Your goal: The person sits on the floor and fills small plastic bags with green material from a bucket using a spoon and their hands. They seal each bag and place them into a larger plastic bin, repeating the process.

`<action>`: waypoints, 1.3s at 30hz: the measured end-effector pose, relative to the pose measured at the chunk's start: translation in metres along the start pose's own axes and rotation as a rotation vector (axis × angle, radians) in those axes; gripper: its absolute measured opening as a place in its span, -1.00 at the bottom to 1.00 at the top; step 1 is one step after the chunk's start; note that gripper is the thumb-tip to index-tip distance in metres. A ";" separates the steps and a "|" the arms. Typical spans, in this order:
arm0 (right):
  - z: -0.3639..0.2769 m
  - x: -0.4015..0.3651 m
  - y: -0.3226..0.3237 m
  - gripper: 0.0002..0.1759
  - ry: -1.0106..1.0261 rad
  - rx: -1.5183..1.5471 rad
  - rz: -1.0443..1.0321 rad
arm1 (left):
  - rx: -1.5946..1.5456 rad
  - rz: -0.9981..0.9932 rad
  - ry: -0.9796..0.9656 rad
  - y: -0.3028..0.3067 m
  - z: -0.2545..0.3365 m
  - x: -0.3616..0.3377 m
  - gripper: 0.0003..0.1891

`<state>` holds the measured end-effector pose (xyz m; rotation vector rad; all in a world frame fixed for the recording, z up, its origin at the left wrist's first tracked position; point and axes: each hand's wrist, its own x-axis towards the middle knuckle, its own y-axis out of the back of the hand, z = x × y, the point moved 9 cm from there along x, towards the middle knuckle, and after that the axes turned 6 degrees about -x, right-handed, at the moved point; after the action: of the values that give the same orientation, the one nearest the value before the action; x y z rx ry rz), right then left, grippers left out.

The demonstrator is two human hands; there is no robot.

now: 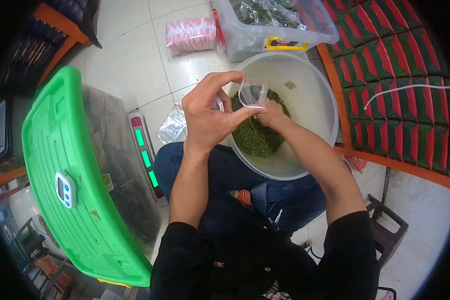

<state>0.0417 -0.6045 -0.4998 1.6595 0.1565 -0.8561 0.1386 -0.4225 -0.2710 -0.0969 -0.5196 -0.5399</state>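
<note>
My left hand (210, 117) pinching baggie (252, 93); right hand (273, 114) at its 4 o'clock digging leaves (252, 135) (grip hidden, can't tell). Slack pinch risking spill.

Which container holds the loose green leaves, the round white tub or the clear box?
The round white tub, where the right hand reaches in; the clear box holds bagged leaves.

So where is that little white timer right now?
In the head view the timer lies on the green lid at the person's left, away from the white tub.
</note>
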 end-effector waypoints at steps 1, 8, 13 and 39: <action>-0.001 0.003 -0.006 -0.70 0.003 0.001 -0.007 | -0.005 -0.001 0.022 0.000 -0.002 0.001 -0.44; 0.002 -0.004 -0.017 -0.68 -0.105 -0.003 -0.050 | 0.014 -0.049 -0.018 -0.005 -0.001 0.001 -0.37; 0.008 0.000 -0.034 -0.69 -0.063 -0.087 -0.055 | -0.099 -0.081 0.047 -0.008 -0.005 0.000 -0.37; 0.071 -0.161 0.125 -0.79 0.206 1.112 0.490 | -0.296 -0.012 0.179 -0.049 0.002 -0.022 -0.43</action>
<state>-0.0391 -0.6491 -0.3047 2.6490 -0.6858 -0.3663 0.0963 -0.4542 -0.2827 -0.3244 -0.2637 -0.6280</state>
